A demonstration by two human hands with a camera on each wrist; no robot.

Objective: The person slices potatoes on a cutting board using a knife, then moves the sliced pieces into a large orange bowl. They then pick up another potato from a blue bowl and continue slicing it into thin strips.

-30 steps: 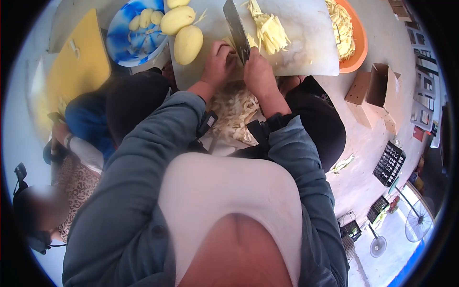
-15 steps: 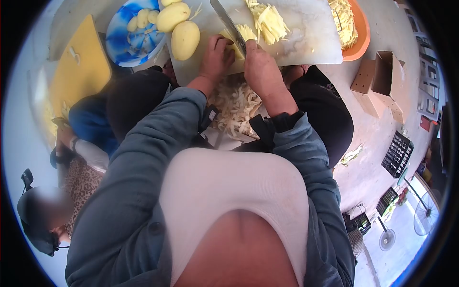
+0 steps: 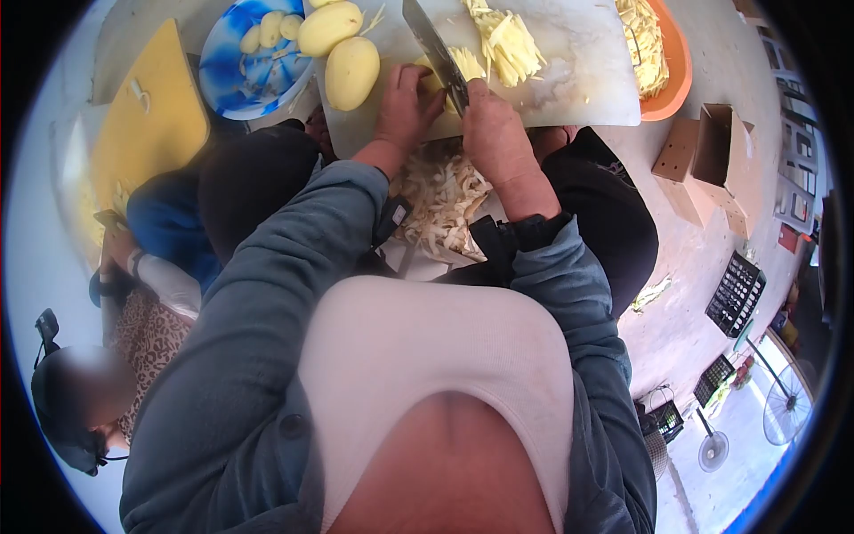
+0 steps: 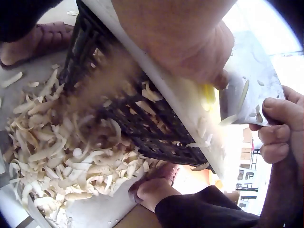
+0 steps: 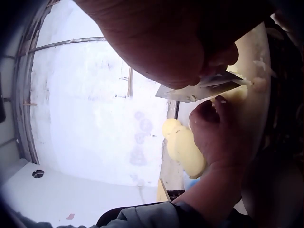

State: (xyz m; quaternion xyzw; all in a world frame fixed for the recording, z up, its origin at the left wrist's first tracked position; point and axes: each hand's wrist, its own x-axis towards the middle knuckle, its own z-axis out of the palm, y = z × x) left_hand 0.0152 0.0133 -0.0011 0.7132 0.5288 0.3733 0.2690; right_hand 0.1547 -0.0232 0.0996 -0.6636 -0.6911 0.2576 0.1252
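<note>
I am looking down at both hands over a pale board. My right hand is gripping the knife, fingers wrapped around its near end and thumb lying against the blade. The blade is pointing away from me and slanting a little to the left.

My left hand is holding the potato piece down on the board, its fingers curled in close to the blade. The piece is lying just left of the knife, so the left hand is the nearer one. It is mostly hidden by my fingers, and I cannot tell its long axis.

Cut strips are sitting just right of the blade, and a bigger heap is lying farther right. A whole potato is resting just left of my left hand. Peelings are lying below the board's near edge.
</note>
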